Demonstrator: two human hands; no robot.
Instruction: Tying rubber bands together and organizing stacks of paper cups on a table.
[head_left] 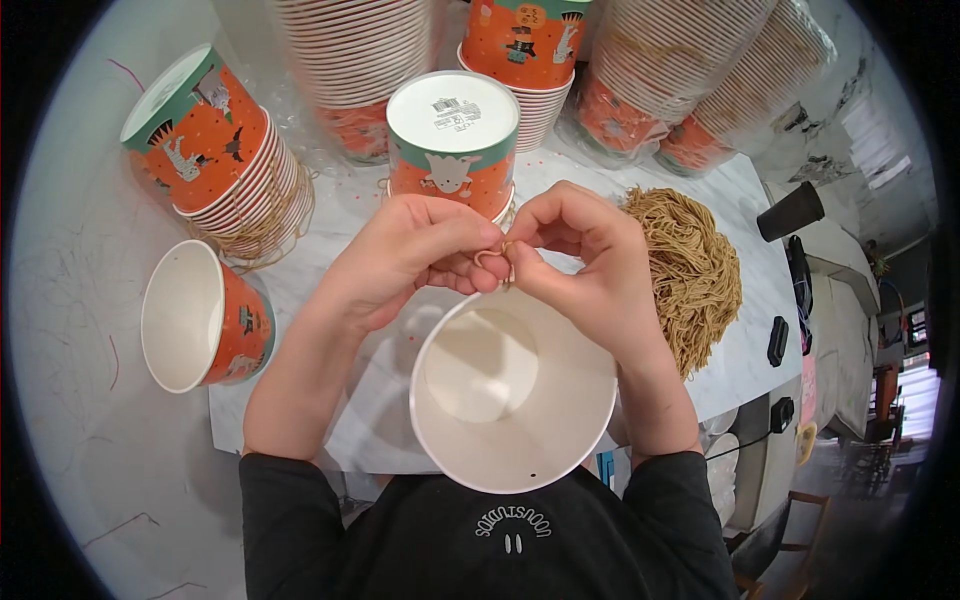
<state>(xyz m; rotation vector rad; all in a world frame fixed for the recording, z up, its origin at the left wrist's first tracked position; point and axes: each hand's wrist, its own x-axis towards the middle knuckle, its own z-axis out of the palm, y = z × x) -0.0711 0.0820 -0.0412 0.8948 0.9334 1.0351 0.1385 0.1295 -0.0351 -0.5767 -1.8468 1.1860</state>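
A white-lined paper bucket (575, 395) stands close to my body with its mouth facing me, and a small dark hole shows near its near rim. At its far rim, my left hand (415, 250) and my right hand (590, 265) meet, both with fingers pinched. Between the fingertips runs a short looped piece of tan cord (487, 256), gripped from both sides. Whether the cord passes through the bucket's rim is hard to make out. To the right of my right hand lies a big heap of tan cords (695, 270).
Upside-down orange and green buckets form stacks at the far middle (440, 170) and left (205, 140); tan cords hang on the left stack. A single bucket (240, 325) lies tilted below it. Plastic-wrapped stacks (680, 60) line the back. A black cup (790, 212) sits right.
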